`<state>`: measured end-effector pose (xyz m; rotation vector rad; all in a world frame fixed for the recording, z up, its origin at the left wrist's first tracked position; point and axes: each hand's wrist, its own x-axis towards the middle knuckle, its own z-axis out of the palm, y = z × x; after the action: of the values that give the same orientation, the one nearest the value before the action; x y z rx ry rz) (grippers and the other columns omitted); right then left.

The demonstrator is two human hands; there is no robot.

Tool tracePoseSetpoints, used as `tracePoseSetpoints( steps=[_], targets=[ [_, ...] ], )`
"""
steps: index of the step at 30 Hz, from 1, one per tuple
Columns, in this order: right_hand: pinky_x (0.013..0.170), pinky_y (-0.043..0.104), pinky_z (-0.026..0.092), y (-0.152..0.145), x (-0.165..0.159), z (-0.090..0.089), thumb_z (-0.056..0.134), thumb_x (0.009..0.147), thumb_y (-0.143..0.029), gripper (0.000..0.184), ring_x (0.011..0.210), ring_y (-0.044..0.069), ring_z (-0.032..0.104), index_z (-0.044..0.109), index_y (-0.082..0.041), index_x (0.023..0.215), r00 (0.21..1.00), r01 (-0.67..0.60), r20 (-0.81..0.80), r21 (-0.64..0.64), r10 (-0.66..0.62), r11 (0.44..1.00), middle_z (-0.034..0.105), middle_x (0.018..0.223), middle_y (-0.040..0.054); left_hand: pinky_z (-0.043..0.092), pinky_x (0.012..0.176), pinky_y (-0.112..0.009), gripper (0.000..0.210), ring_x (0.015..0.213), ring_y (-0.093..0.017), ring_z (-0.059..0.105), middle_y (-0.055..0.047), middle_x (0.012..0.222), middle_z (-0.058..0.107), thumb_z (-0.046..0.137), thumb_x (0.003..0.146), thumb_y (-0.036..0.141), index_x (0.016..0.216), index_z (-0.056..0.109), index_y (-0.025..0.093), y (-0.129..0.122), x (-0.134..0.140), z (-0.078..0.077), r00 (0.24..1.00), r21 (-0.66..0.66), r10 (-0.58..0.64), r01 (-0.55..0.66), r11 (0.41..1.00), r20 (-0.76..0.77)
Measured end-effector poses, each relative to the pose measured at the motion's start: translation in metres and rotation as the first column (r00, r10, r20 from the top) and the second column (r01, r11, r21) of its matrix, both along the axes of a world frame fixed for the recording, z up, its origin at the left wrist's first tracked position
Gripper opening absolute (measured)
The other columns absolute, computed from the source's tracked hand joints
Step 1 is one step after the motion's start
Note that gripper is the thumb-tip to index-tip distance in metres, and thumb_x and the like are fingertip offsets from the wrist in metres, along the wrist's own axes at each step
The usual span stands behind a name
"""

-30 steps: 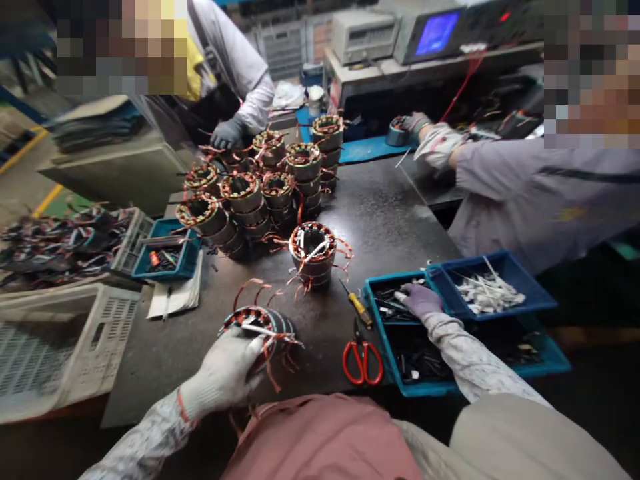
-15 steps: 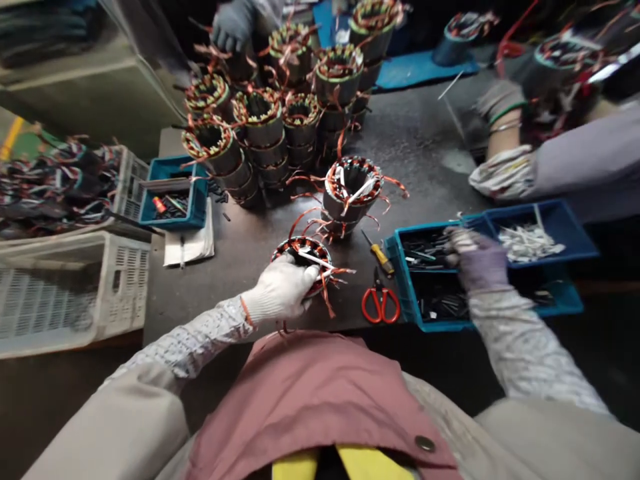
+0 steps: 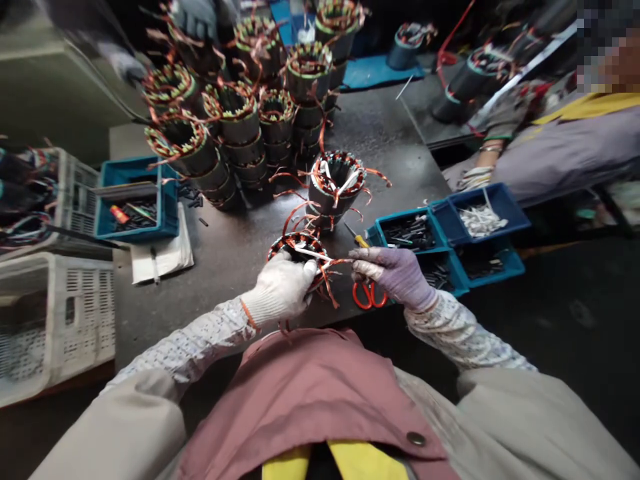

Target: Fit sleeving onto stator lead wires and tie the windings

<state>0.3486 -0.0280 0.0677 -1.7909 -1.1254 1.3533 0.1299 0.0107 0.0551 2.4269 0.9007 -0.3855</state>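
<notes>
Red scissors (image 3: pixel 371 293) as landmark. Left of them: near stator (image 3: pixel 300 239), left hand (image 3: pixel 283 287) gripping its rim. Right hand (image 3: pixel 400 273) above them, by a copper lead (image 3: pixel 341 261); grip cannot be told. Judged partway: white tubing (image 3: pixel 311 252) present, other leads (image 3: pixel 329 293) bare.

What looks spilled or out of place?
Small black pieces lie scattered on the table beside the left blue bin, though similar ones sit inside. A lone white strip lies farther back, away from the heaped white pieces.
</notes>
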Motion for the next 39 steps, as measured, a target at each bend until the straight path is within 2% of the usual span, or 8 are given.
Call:
tracePoseSetpoints(
  steps=[6, 13, 20, 24, 31, 33, 36, 39],
  targets=[
    [0.067, 0.033, 0.061, -0.001, 0.008, 0.000, 0.076, 0.072, -0.045, 0.038, 0.066, 0.020, 0.071, 0.078, -0.021, 0.102, 0.950, -0.230, 0.243, 0.113, 0.197, 0.967, 0.076, 0.083, 0.0063, 0.047, 0.093, -0.039, 0.043, 0.094, -0.028, 0.066, -0.012, 0.098, 0.071, 0.057, 0.078, 0.035, 0.116, 0.058, 0.015, 0.000, -0.001, -0.001, 1.000, 0.040, -0.008, 0.007, 0.999, 0.016],
    [0.055, 0.032, 0.059, 0.000, 0.013, 0.004, 0.071, 0.075, -0.058, 0.059, 0.056, 0.018, 0.068, 0.072, -0.013, 0.113, 0.977, -0.210, -0.002, -0.102, 0.211, 0.972, 0.074, 0.078, 0.0090, 0.048, 0.092, -0.038, 0.045, 0.091, -0.028, 0.066, -0.011, 0.095, 0.072, 0.059, 0.077, 0.032, 0.118, 0.059, 0.014, -0.001, -0.001, 0.001, 0.999, 0.052, 0.008, -0.010, 0.999, 0.045],
    [0.069, 0.035, 0.060, 0.000, 0.010, -0.005, 0.071, 0.077, -0.049, 0.050, 0.075, 0.023, 0.072, 0.071, -0.020, 0.117, 0.930, -0.340, 0.148, 0.009, 0.335, 0.940, 0.076, 0.088, 0.0067, 0.046, 0.095, -0.039, 0.042, 0.094, -0.027, 0.066, -0.012, 0.100, 0.071, 0.058, 0.079, 0.033, 0.117, 0.060, 0.014, 0.000, -0.001, 0.004, 0.999, 0.025, 0.012, -0.013, 1.000, 0.038],
    [0.056, 0.029, 0.053, 0.001, 0.008, -0.006, 0.056, 0.088, -0.043, 0.038, 0.057, 0.018, 0.067, 0.071, -0.018, 0.112, 0.906, -0.366, 0.216, -0.035, 0.364, 0.930, 0.074, 0.078, 0.0065, 0.045, 0.098, -0.040, 0.045, 0.094, -0.027, 0.066, -0.013, 0.101, 0.071, 0.058, 0.079, 0.031, 0.121, 0.058, 0.013, 0.001, -0.001, 0.004, 1.000, 0.025, 0.001, -0.002, 1.000, 0.021],
    [0.061, 0.024, 0.040, 0.018, -0.027, -0.001, 0.049, 0.095, -0.030, 0.027, 0.066, 0.014, 0.061, 0.070, -0.015, 0.085, 0.629, -0.681, 0.508, -0.005, 0.589, 0.732, 0.070, 0.074, 0.0060, 0.048, 0.096, -0.040, 0.050, 0.098, -0.028, 0.067, -0.012, 0.104, 0.072, 0.059, 0.078, 0.031, 0.124, 0.059, 0.013, 0.004, -0.002, 0.009, 0.995, 0.001, -0.072, 0.072, 0.997, -0.074],
    [0.062, 0.024, 0.038, 0.021, -0.037, -0.006, 0.050, 0.095, -0.029, 0.026, 0.070, 0.015, 0.062, 0.070, -0.014, 0.085, 0.614, -0.707, 0.520, 0.028, 0.594, 0.706, 0.071, 0.077, 0.0068, 0.049, 0.095, -0.042, 0.047, 0.098, -0.030, 0.067, -0.014, 0.102, 0.072, 0.058, 0.078, 0.030, 0.122, 0.061, 0.014, 0.005, -0.001, 0.010, 0.993, 0.027, -0.056, 0.059, 0.998, -0.108],
    [0.065, 0.022, 0.042, 0.024, -0.017, -0.020, 0.049, 0.097, -0.031, 0.027, 0.071, 0.012, 0.063, 0.071, -0.016, 0.093, 0.708, -0.666, 0.395, 0.099, 0.586, 0.739, 0.073, 0.081, 0.0036, 0.051, 0.089, -0.044, 0.039, 0.095, -0.032, 0.068, -0.013, 0.095, 0.073, 0.057, 0.078, 0.030, 0.113, 0.066, 0.016, 0.005, -0.001, 0.010, 0.988, 0.059, -0.030, 0.040, 0.997, -0.150],
    [0.070, 0.023, 0.048, 0.032, 0.059, -0.036, 0.044, 0.098, -0.028, 0.030, 0.074, 0.013, 0.066, 0.071, -0.018, 0.106, 0.791, -0.529, 0.373, 0.017, 0.485, 0.849, 0.074, 0.088, 0.0033, 0.051, 0.087, -0.046, 0.039, 0.097, -0.034, 0.067, -0.013, 0.091, 0.074, 0.056, 0.077, 0.031, 0.112, 0.066, 0.016, 0.002, -0.003, 0.008, 0.988, 0.087, -0.004, 0.018, 0.996, -0.156]
  ],
)
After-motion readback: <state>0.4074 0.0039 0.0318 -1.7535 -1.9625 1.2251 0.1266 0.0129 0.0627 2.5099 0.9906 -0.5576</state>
